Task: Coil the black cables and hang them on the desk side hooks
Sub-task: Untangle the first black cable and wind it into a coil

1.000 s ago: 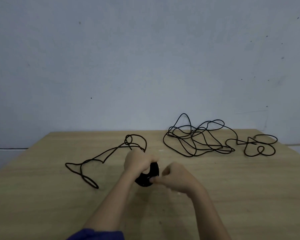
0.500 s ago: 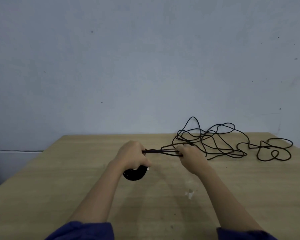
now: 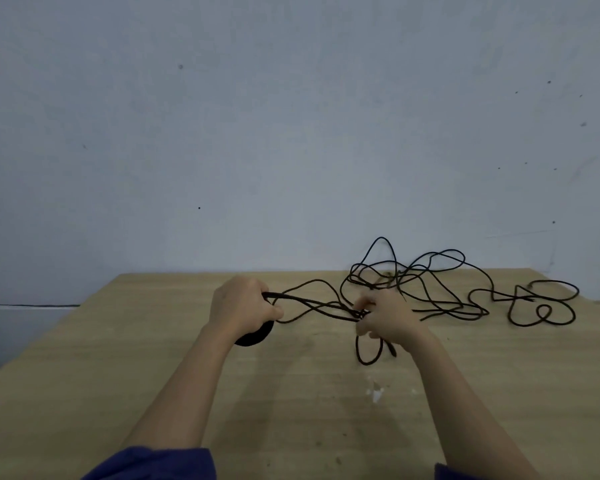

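My left hand [image 3: 241,304] grips a tight black coil of cable [image 3: 257,336], which pokes out below the fist. Several strands of the same cable [image 3: 314,303] run from that fist to my right hand [image 3: 387,318], whose fingers pinch them. A short loop and the cable's end [image 3: 369,353] hang below my right hand onto the desk. Behind it a second black cable [image 3: 430,282] lies in a loose tangle at the back right, with further loops [image 3: 541,306] trailing to the right. No hooks are in view.
The wooden desk [image 3: 291,403] runs up to a pale grey wall [image 3: 291,133]. A small white chip [image 3: 374,393] marks the desk surface near the middle. The desk's left edge [image 3: 49,327] slants toward me.
The cable that lay spread to the left is gathered into my left hand. My right hand has moved right, drawing strands out between the hands, and a loop now hangs below it.
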The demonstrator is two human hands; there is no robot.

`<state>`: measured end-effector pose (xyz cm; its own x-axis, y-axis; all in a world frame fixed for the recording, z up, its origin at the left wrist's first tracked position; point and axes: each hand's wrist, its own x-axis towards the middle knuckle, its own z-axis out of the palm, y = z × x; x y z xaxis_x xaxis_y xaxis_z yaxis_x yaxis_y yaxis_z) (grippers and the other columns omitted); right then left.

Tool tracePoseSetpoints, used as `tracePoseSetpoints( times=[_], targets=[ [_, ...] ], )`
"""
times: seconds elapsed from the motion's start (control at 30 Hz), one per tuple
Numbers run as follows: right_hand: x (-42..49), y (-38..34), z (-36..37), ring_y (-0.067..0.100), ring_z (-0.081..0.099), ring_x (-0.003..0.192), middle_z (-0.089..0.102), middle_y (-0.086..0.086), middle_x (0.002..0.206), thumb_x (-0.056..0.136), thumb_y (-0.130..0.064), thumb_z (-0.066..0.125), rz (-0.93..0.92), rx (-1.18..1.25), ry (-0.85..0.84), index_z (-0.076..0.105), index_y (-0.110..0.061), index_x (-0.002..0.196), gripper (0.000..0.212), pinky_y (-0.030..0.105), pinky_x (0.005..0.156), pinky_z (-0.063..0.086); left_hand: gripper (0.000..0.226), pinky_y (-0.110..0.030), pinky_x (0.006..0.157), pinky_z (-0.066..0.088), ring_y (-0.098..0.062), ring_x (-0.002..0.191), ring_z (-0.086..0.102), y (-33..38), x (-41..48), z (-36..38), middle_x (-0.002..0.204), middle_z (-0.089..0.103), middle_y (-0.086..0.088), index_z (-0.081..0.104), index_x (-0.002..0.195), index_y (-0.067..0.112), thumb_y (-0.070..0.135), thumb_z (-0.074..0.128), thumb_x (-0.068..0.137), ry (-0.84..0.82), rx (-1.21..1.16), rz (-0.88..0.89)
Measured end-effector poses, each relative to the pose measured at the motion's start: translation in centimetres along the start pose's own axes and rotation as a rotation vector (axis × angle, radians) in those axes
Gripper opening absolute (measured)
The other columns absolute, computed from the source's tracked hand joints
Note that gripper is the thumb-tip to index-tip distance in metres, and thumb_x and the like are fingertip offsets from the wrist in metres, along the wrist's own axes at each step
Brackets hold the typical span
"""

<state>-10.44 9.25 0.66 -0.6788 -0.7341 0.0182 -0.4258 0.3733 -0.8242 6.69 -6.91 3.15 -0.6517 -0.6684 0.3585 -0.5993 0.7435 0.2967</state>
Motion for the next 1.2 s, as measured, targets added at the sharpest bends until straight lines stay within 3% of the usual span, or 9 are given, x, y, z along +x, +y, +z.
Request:
tracePoseSetpoints(
  times=[0.13,0.27,0.33,0.43,0.6,0.77,0.97,1.07,1.2],
  targets=[
    [-0.6,0.5,0.0,0.014,0.063,0.1,0.057,0.015,0.12,0.058,0.005,0.078,0.012,0.443,-0.173,0.061,-0.003,0.1,0.046,0.036,0.072,0.058,0.021,-0.026,0.051,0.03,-0.022,0.069,0.05,-0.1,0.3,-0.5,0.063,0.053,-0.001,0.063,0.068,0.015,0.036,0.066,0.069,0.102,-0.004,-0.039],
    [-0.3,0.3,0.9,0.022,0.07,0.07,0.06,0.019,0.106,0.084,0.007,0.057,0.117,0.792,0.291,0.046,-0.001,0.121,0.039,0.036,0.056,0.059,0.024,-0.022,0.047,0.026,-0.021,0.067,0.049,0.3,0.4,-0.5,0.053,0.045,0.003,0.062,0.066,0.015,0.038,0.063,0.072,0.145,-0.015,-0.009],
    [-0.5,0.0,1.2,0.023,0.066,0.076,0.061,0.015,0.113,0.09,-0.013,0.053,0.167,0.244,0.465,0.049,-0.008,0.123,0.033,0.029,0.058,0.052,0.025,-0.021,0.046,0.024,-0.022,0.066,0.049,0.6,0.5,-0.4,0.052,0.045,0.002,0.059,0.062,0.014,0.036,0.062,0.073,0.185,-0.044,-0.005],
    [-1.0,1.4,1.3,0.022,0.055,0.082,0.065,0.007,0.098,0.091,-0.05,0.042,0.134,-0.648,0.204,0.057,-0.01,0.085,0.043,0.027,0.065,0.04,0.027,-0.021,0.047,0.025,-0.026,0.064,0.052,0.1,1.0,-0.8,0.055,0.054,-0.006,0.057,0.059,0.01,0.032,0.064,0.073,0.265,-0.098,-0.048],
    [-1.0,3.8,-0.5,0.01,0.038,0.093,0.049,-0.002,0.067,0.078,-0.066,0.055,0.044,-0.557,0.065,0.045,-0.015,0.06,0.055,0.035,0.084,0.041,0.027,-0.022,0.049,0.029,-0.029,0.063,0.051,-1.1,1.8,-1.5,0.057,0.055,-0.01,0.062,0.062,0.004,0.029,0.068,0.071,0.346,-0.232,-0.213],
    [-0.3,4.3,-4.4,0.037,0.053,0.106,0.066,0.022,0.084,0.091,-0.023,0.055,0.002,-0.503,0.724,0.068,0.004,0.086,0.03,0.038,0.101,0.032,0.028,-0.021,0.048,0.028,-0.031,0.06,0.049,-2.8,2.3,-1.6,0.052,0.048,-0.008,0.06,0.06,0.003,0.027,0.069,0.072,0.41,-0.326,-0.349],
    [-0.8,1.3,-5.1,0.036,0.041,0.126,0.052,0.016,0.131,0.073,-0.025,0.078,0.444,-0.927,-0.183,0.053,-0.008,0.119,0.055,0.05,0.106,0.034,0.023,-0.025,0.052,0.032,-0.031,0.07,0.056,-1.5,1.6,-0.2,0.063,0.058,-0.01,0.061,0.062,0.011,0.031,0.068,0.072,0.269,-0.198,-0.269],
    [-1.8,-1.8,-2.9,0.032,0.043,0.124,0.05,0.012,0.133,0.084,-0.005,0.055,0.126,-0.939,-0.073,0.049,-0.008,0.126,0.043,0.039,0.103,0.036,0.021,-0.025,0.058,0.035,-0.03,0.08,0.061,-0.1,1.1,1.1,0.078,0.067,-0.012,0.064,0.068,0.012,0.033,0.065,0.072,0.194,-0.122,-0.189],
    [-2.7,-5.7,2.5,0.015,0.029,0.134,0.034,-0.001,0.145,0.087,-0.012,0.056,-0.334,-0.209,-0.055,0.034,-0.016,0.14,0.057,0.021,0.106,0.024,0.028,-0.027,0.052,0.029,-0.023,0.067,0.053,2.0,0.8,1.7,0.063,0.058,-0.005,0.05,0.055,0.015,0.033,0.066,0.071,0.088,-0.188,-0.082]
  ],
)
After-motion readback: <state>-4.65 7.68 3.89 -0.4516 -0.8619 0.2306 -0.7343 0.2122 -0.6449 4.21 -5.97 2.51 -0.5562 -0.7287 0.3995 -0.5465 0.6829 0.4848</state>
